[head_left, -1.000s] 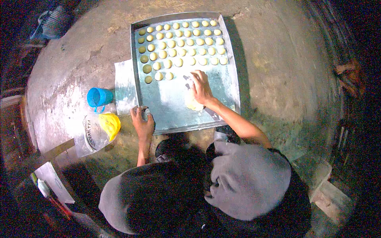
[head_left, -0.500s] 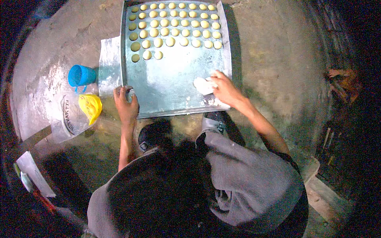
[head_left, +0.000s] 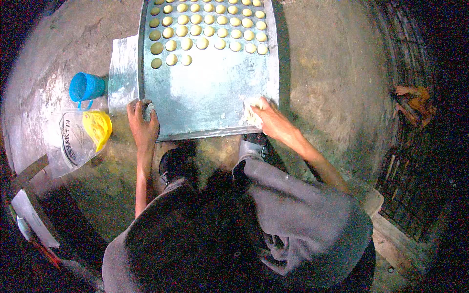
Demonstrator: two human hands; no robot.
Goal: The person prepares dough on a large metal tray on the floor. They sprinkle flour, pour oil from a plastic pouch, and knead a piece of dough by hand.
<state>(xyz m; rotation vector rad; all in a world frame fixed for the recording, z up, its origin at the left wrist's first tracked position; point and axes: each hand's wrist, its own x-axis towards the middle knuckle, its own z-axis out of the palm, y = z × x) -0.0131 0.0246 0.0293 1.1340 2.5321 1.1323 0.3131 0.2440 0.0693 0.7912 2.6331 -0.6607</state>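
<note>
In front of me lies a shallow metal baking tray (head_left: 210,93) with rows of small round pale dough pieces (head_left: 202,43) on its far part. The near part is bare metal with whitish smears. At the near left corner, the curled fingers and thumb of my left hand (head_left: 144,124) close around the tray's side rim. My right hand (head_left: 276,122) is closed on a crumpled white cloth (head_left: 251,112), pressed against the tray near its near right corner. Exactly what material the cloth is cannot be made out.
Left of the tray stand a blue plastic mug (head_left: 87,88) and a clear plastic bag (head_left: 73,141) with a yellow piece (head_left: 97,128) on it. A flat pale sheet (head_left: 123,73) lies along the tray's left side. My shoes (head_left: 254,146) are close to its near edge.
My right hand has drawn the white cloth nearer to the tray's near right corner. My left hand stays at the left rim. The whole view has shifted slightly.
</note>
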